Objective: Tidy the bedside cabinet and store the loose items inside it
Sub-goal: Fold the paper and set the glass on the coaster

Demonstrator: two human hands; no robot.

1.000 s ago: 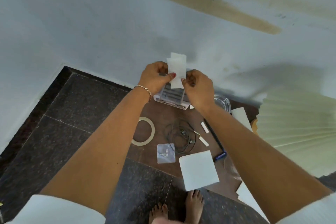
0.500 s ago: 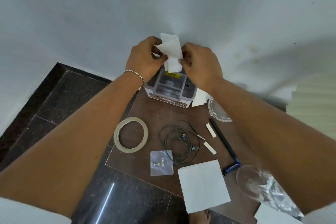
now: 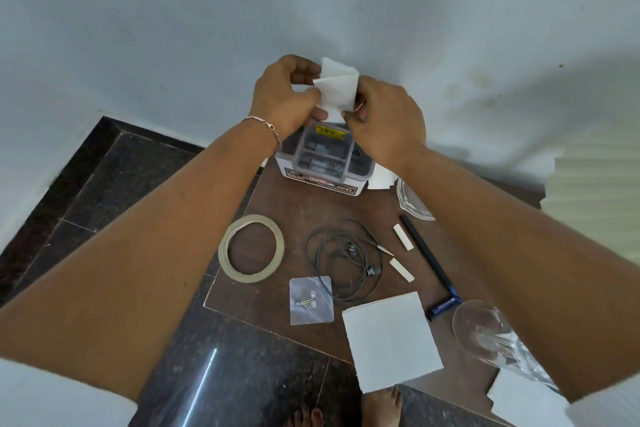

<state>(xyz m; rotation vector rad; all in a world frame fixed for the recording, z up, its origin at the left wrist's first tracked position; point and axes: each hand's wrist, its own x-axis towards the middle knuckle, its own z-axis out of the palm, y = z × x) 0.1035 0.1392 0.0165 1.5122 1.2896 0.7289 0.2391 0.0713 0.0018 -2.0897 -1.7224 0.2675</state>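
Both bare forearms were stretched forward, converging. The left hand [image 3: 284, 94] and right hand [image 3: 388, 121] sat side by side, fingers curled, each pinching an edge of the folded white tissue [image 3: 337, 90] between thumb and fingertips. A thin chain bracelet [image 3: 266, 125] circled the left wrist.

Light: diffuse, moderately bright, source out of view.
Shadows: one broad, soft grey patch on the wall [image 3: 519, 107] toward the right edge; only faint ones under items on the cabinet top [image 3: 287, 204].
Glare: a white streak on the polished floor tile [image 3: 204, 378]; small highlights on the drinking glass [image 3: 474, 326].
Focus: crisp on left hand [image 3: 284, 97], right hand [image 3: 388, 121] and white paper [image 3: 337, 90].
Distortion: wide-angle; forearms swell toward the lower corners, where the sleeve [image 3: 52, 395] goes soft.
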